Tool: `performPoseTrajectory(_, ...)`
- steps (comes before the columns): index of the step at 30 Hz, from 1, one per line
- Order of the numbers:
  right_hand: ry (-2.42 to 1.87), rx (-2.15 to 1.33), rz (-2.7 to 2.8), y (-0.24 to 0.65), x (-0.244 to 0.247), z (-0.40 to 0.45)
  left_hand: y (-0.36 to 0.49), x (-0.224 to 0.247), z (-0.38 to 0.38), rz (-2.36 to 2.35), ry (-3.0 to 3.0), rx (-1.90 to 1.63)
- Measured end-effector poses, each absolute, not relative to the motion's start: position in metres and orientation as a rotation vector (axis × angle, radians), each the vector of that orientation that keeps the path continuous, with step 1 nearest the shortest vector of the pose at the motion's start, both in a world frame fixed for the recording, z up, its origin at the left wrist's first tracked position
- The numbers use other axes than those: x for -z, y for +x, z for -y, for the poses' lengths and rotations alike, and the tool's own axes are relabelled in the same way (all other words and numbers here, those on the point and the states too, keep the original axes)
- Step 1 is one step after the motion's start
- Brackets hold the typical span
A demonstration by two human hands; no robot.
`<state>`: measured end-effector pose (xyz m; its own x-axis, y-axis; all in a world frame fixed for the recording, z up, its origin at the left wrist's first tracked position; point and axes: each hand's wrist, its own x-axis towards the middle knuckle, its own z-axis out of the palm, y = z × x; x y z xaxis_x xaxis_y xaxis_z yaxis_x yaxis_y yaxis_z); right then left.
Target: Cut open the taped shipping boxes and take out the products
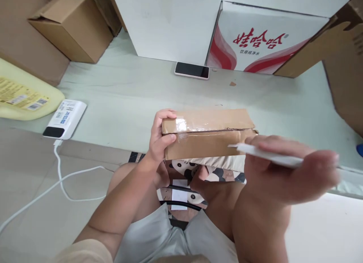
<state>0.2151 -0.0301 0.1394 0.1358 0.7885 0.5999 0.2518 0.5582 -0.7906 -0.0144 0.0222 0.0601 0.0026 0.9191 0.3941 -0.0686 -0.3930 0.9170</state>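
A small brown cardboard box [210, 144] lies lengthwise before me at the table's near edge, a seam with clear tape running along it. My left hand [161, 136] grips its left end, fingers on top and thumb on the near face. In my right hand [286, 172] is a slim white utility knife [266, 155], its thin blade pointing left over the box's right part. The right hand is slightly blurred and hides the box's near right corner. Whether the blade touches the cardboard, I cannot tell.
On the pale green tabletop [121, 93], a phone [192, 70] lies at the back by a white carton [261, 36]. Leftward are a white device [64, 119] with a cable [61, 180], a yellow bottle [25, 93] and a cardboard box [73, 28]. More cardboard [343, 78] stands right.
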Motion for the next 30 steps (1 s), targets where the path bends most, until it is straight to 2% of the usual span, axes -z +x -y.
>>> performPoseTrajectory(7, -0.985, -0.649, 1.589, 0.188, -0.15, 0.033, -0.011, -0.057, -0.024, -0.899, 1.429, -1.497)
performPoseTrajectory(16, -1.016, -0.493, 1.623, 0.182, -0.14, 0.029, -0.01, -0.059, -0.024, -0.862, 1.42, -1.474)
performPoseTrajectory(30, -0.935, -0.457, 1.723, 0.182, -0.139, 0.023, -0.01, -0.056, -0.023, -0.897, 1.48, -1.49)
